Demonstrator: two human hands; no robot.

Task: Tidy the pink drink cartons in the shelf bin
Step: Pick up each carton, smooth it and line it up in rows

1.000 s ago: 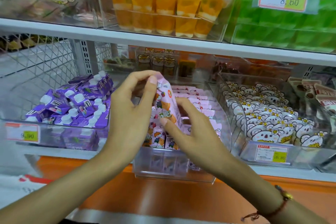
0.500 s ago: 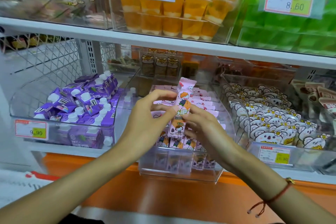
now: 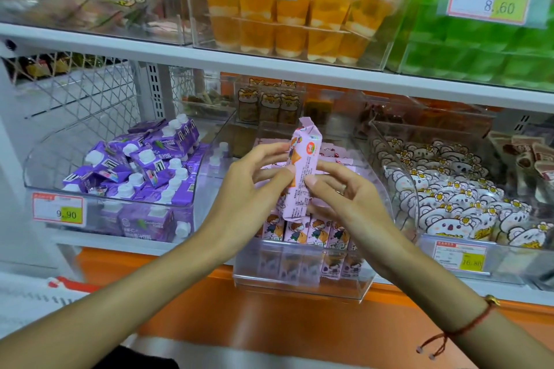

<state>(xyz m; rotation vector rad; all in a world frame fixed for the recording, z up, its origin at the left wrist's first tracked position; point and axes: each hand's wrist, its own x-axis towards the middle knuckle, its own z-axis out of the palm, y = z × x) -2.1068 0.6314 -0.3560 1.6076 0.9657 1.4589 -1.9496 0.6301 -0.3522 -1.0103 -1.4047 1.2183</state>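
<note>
At frame centre, one pink carton (image 3: 302, 171) is being pinched upright between left hand (image 3: 248, 192) and right hand (image 3: 344, 198), above the clear bin (image 3: 302, 281).

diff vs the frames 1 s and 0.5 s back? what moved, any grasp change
The held pink carton has been turned: its cartoon front faced the camera 0.5 s ago, now the printed side panel does. It stands upright above the clear bin. Left hand and right hand still pinch it from either side. The front row of cartons and the purple cartons look unchanged.
</note>
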